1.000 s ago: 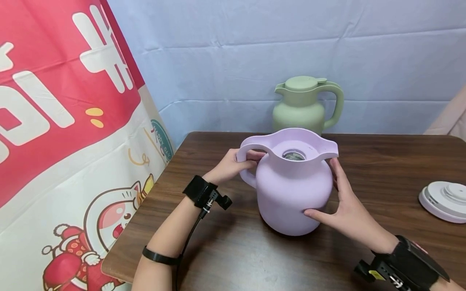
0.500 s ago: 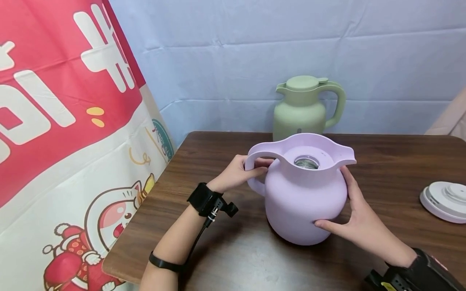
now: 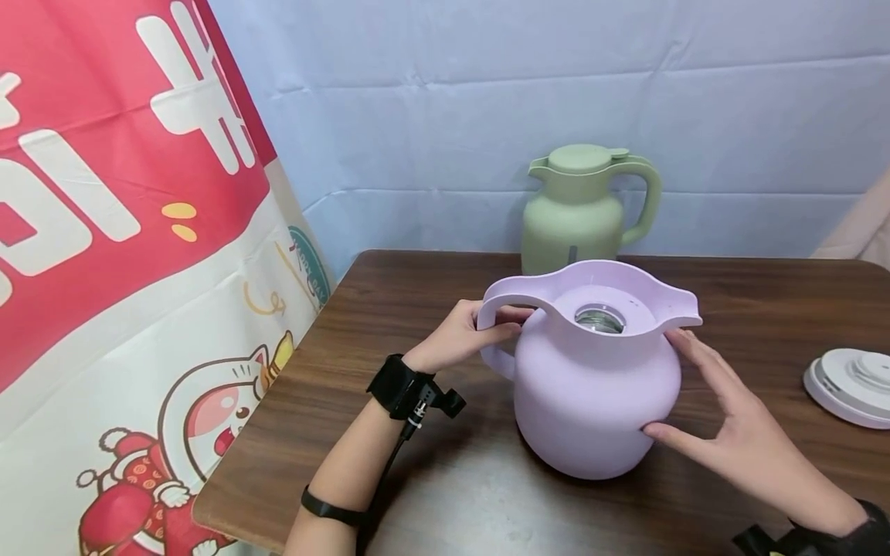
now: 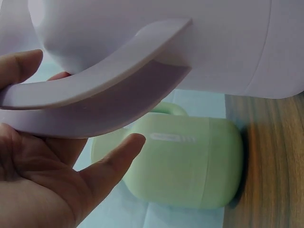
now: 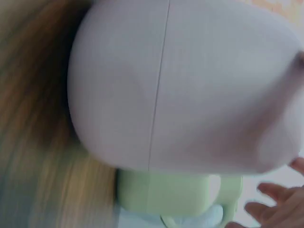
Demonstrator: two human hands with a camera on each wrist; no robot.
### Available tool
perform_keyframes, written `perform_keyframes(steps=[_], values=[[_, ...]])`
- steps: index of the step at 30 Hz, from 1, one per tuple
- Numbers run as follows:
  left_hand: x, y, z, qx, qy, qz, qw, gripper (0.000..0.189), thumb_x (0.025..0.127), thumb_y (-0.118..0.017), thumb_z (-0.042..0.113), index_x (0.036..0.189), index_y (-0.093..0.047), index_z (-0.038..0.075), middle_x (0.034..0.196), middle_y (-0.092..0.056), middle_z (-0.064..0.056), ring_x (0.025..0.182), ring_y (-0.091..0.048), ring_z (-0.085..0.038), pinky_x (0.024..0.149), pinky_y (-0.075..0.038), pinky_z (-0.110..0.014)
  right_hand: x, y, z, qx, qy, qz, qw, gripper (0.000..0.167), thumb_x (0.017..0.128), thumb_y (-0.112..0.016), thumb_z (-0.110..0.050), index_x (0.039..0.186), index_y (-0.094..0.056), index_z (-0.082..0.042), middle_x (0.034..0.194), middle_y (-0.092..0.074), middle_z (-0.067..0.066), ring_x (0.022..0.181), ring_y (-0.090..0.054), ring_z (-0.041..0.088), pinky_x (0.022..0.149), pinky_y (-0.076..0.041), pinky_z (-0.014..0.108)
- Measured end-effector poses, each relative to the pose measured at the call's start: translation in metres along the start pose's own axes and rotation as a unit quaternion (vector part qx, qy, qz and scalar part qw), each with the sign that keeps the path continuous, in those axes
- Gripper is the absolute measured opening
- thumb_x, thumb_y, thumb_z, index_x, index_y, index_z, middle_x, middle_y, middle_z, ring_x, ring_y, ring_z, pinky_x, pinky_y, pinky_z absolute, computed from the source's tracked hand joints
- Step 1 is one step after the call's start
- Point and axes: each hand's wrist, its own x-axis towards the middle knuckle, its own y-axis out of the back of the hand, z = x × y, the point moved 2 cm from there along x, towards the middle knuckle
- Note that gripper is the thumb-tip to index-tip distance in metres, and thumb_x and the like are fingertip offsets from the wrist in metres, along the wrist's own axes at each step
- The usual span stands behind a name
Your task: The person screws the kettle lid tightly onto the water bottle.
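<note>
A lilac thermos jug [image 3: 594, 401] with its top off stands upright on the table, with its round inner mouth [image 3: 599, 318] showing and its spout towards the right. My left hand [image 3: 452, 338] holds the jug's handle [image 4: 99, 95]; in the left wrist view the thumb lies on one side of it and fingers pass behind the other. On the jug's right, my right hand [image 3: 740, 428] is spread, thumb tip right at the belly and fingers near the spout. Its fingers [image 5: 278, 192] look loosely extended in the right wrist view.
Behind the lilac jug stands a green thermos jug [image 3: 573, 220], lidded, handle to the right. A white and lilac lid [image 3: 851, 382] lies on the brown wooden table [image 3: 417, 282] at the right. A pale cloth [image 3: 452, 123] hangs behind, a printed banner [image 3: 208, 255] at left.
The lilac jug has shifted right and towards me, with my left hand following on its handle. My right hand has moved right, its fingers loosening from the jug's side.
</note>
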Motion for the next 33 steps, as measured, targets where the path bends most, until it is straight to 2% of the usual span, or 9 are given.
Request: perform_keyframes(steps=[3, 7, 19, 25, 31, 33], values=[[0.001, 0.000, 0.001, -0.001, -0.004, -0.001, 1.0000, 0.028, 0.093, -0.063, 0.015, 0.120, -0.067, 0.006, 0.114, -0.068, -0.001, 0.107, -0.061, -0.016, 0.089, -0.049, -0.034, 0.000, 0.009, 0.003, -0.019, 0.015, 0.002, 0.9997, 0.100, 0.059, -0.087, 0.004, 0.145, -0.040, -0.012, 0.149, -0.035, -0.002, 0.136, -0.025, 0.003, 0.100, -0.017, 0.005], [0.000, 0.000, 0.001, -0.006, -0.006, 0.003, 1.0000, 0.028, 0.093, -0.062, 0.012, 0.120, -0.066, 0.004, 0.115, -0.067, -0.002, 0.108, -0.061, -0.016, 0.091, -0.048, -0.034, 0.000, 0.020, 0.008, -0.028, 0.015, 0.002, 0.9995, 0.094, 0.059, -0.087, 0.005, 0.142, -0.045, -0.010, 0.151, -0.033, 0.002, 0.139, -0.023, 0.007, 0.100, -0.014, 0.007], [0.001, -0.001, 0.000, 0.007, 0.001, 0.005, 1.0000, 0.029, 0.094, -0.062, 0.016, 0.121, -0.066, 0.007, 0.114, -0.068, 0.000, 0.107, -0.061, -0.015, 0.088, -0.049, -0.033, -0.002, 0.045, 0.029, -0.031, 0.000, 0.071, 0.9970, 0.096, 0.053, -0.085, 0.014, 0.139, -0.048, -0.007, 0.146, -0.041, -0.007, 0.136, -0.028, 0.004, 0.102, -0.015, 0.007], [0.002, -0.002, 0.000, 0.000, -0.005, -0.001, 1.0000, 0.029, 0.094, -0.062, 0.013, 0.121, -0.066, 0.005, 0.116, -0.067, -0.001, 0.108, -0.061, -0.014, 0.090, -0.048, -0.033, -0.006, 0.055, 0.048, -0.030, -0.026, 0.128, 0.9910, 0.089, 0.060, -0.079, 0.017, 0.139, -0.048, -0.007, 0.141, -0.043, -0.014, 0.132, -0.030, -0.001, 0.106, -0.015, 0.012], [0.002, -0.003, 0.000, 0.004, -0.007, -0.004, 1.0000, 0.028, 0.094, -0.061, 0.012, 0.121, -0.065, 0.004, 0.117, -0.066, -0.002, 0.107, -0.060, -0.014, 0.090, -0.048, -0.032, -0.011, 0.061, 0.068, -0.041, -0.001, 0.185, 0.9819, 0.075, 0.070, -0.075, 0.012, 0.138, -0.049, -0.004, 0.137, -0.044, -0.020, 0.129, -0.034, -0.002, 0.110, -0.015, 0.020], [0.002, -0.002, 0.000, 0.001, -0.006, -0.004, 1.0000, 0.028, 0.094, -0.061, 0.011, 0.121, -0.065, 0.003, 0.117, -0.066, -0.003, 0.107, -0.061, -0.014, 0.091, -0.048, -0.032, -0.012, 0.063, 0.074, -0.047, -0.009, 0.199, 0.9789, 0.072, 0.073, -0.074, 0.009, 0.139, -0.048, -0.005, 0.136, -0.043, -0.022, 0.129, -0.033, -0.003, 0.110, -0.015, 0.021]])
